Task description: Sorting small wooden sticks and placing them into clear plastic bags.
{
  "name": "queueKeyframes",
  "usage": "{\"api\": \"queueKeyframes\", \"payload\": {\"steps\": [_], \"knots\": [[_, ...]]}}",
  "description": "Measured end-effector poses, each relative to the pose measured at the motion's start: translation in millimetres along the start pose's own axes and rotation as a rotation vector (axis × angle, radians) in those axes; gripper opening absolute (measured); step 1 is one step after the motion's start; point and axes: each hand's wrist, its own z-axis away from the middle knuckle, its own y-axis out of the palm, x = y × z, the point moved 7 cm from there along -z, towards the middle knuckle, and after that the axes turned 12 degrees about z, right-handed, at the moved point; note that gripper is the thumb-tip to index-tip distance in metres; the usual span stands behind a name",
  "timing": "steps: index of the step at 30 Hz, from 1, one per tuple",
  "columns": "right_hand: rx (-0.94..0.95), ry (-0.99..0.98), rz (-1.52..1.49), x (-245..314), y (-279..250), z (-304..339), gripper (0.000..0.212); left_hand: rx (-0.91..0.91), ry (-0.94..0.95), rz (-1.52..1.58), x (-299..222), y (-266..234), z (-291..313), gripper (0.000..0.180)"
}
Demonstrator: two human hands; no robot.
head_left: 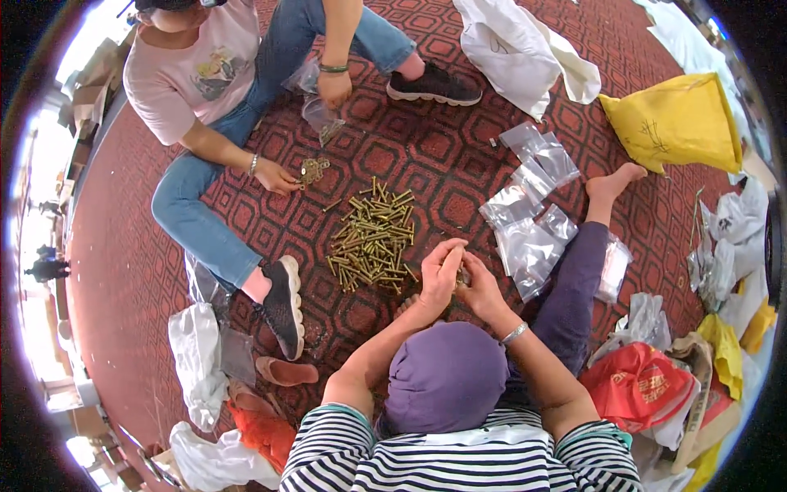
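Note:
My left hand (pixel 441 272) and my right hand (pixel 480 289) are brought together, fingers closed, just above my raised purple knee (pixel 447 377). Something small seems to be pinched between them, mostly covered by the fingers, and I cannot make out its kind. Left of my hands lies a loose pile of brass-coloured bolts (pixel 373 238) on the patterned carpet. Several clear plastic bags (pixel 525 234) are spread flat to the right of my hands, beside my outstretched leg.
A co-worker sits opposite, one hand (pixel 275 175) at a small heap of washers (pixel 312 170), the other (pixel 334 88) by a clear bag with small parts (pixel 321 119). A yellow sack (pixel 676 123), white cloth bag (pixel 512 49) and red bag (pixel 638 385) lie on the right.

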Motion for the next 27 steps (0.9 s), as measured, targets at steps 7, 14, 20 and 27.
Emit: {"api": "queueKeyframes", "payload": {"steps": [7,14,20,27], "knots": [[0.026,0.0,-0.115,-4,8,3,0.054,0.011,-0.018,0.108,7,-9,5,0.026],[-0.039,0.011,-0.061,-1,-15,-23,0.044,-0.147,0.051,0.24,-18,-35,9,0.026],[-0.078,0.041,-0.19,47,-45,-90,0.042,-0.137,0.0,-0.496,18,-74,69,0.027],[-0.273,0.252,-0.491,74,-73,-163,0.038,-0.238,0.292,-1.453,69,-94,98,0.032]]}}
